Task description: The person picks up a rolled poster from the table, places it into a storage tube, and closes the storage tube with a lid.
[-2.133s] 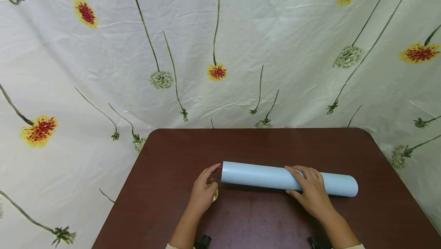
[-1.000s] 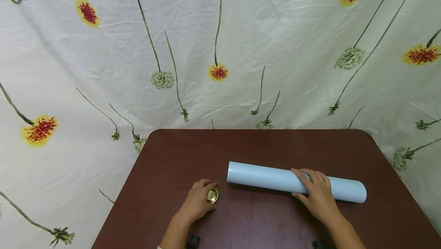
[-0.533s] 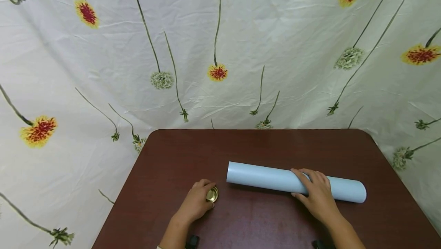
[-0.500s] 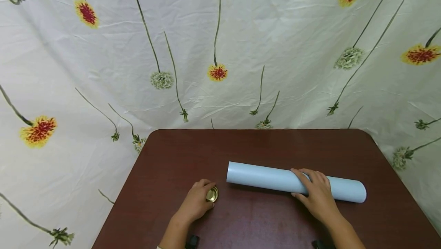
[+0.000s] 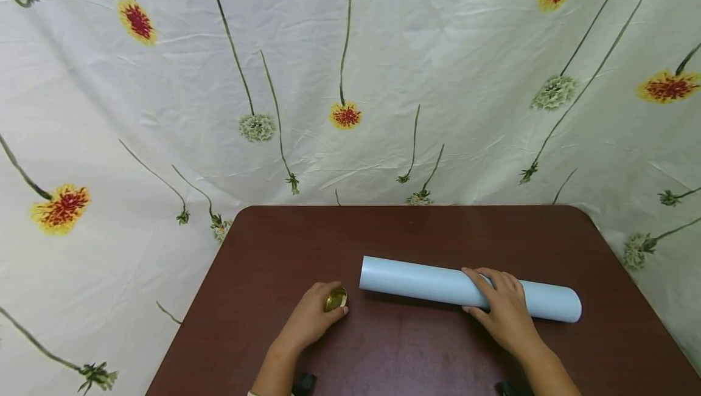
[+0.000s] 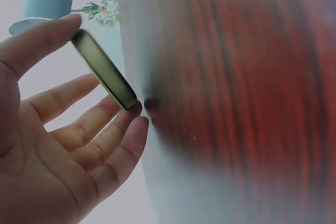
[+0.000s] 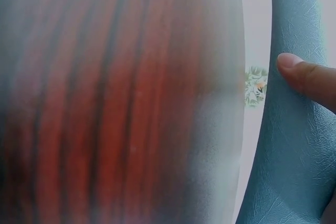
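Observation:
My left hand [image 5: 312,317] pinches a shallow, round gold lid [image 5: 336,299] by its rim, left of the blue tube's end. In the left wrist view the lid [image 6: 105,69] is seen edge-on and tilted, the thumb on its upper edge and fingertips at its lower edge, close to the tabletop. My right hand [image 5: 504,311] grips a long light-blue cylindrical tube [image 5: 416,278] right of its middle, fingers over the top and thumb on the near side. The right wrist view shows the thumb pressed on the tube's creased surface [image 7: 294,124]; the other fingers are mostly out of sight there.
The dark reddish-brown table [image 5: 306,238] has rounded far corners. Behind it hangs a white cloth [image 5: 383,49] printed with flowers and stems. Dark straps [image 5: 305,384] show at the wrists.
The left hand drew back from the tube's left end to the gold lid, which it has now tilted and raised slightly. Earlier, the tube shifted a little right and nearer under the right hand.

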`<move>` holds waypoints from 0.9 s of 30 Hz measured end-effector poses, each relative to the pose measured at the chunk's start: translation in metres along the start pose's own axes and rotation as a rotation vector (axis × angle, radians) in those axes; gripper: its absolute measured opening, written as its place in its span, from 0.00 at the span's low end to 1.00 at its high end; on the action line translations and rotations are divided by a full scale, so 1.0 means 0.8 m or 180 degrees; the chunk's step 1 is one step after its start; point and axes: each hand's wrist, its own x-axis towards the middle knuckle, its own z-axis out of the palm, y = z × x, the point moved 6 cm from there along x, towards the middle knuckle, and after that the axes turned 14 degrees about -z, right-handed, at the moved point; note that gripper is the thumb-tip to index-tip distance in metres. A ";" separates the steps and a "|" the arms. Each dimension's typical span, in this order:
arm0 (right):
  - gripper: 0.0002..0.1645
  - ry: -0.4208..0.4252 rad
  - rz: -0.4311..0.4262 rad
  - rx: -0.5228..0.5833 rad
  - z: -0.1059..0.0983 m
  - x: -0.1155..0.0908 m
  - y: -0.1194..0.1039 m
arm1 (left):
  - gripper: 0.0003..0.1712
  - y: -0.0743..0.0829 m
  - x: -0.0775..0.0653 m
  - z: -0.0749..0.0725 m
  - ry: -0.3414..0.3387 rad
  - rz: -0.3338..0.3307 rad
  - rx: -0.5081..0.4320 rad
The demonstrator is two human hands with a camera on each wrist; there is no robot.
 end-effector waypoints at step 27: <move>0.54 0.0100 -0.0058 0.0001 0.002 0.005 -0.007 | 0.32 0.029 0.004 -0.009 0.0290 0.0049 -0.1039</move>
